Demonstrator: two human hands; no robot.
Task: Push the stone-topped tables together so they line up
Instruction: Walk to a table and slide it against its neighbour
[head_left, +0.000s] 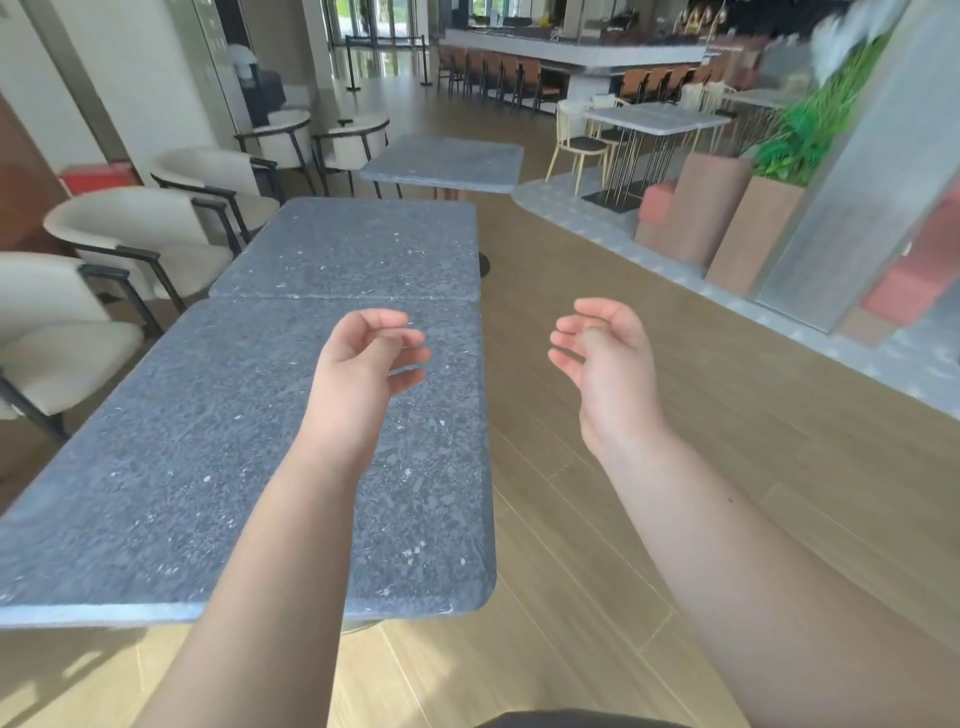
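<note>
Two grey speckled stone-topped tables stand end to end in the head view. The near table (208, 467) touches the second table (358, 249) along a thin seam, and their right edges run in one line. A third stone-topped table (447, 161) stands apart farther back, shifted to the right. My left hand (363, 358) hovers above the near table's right part, fingers loosely curled and holding nothing. My right hand (602, 353) hangs over the floor to the right of the tables, fingers apart and empty.
Cream armchairs (140, 239) with black frames line the left side of the tables. Wooden floor (649, 493) lies to the right. Beyond it are terracotta planters (711, 208) with green plants, a raised platform with a white table (660, 119), and a bar with stools at the back.
</note>
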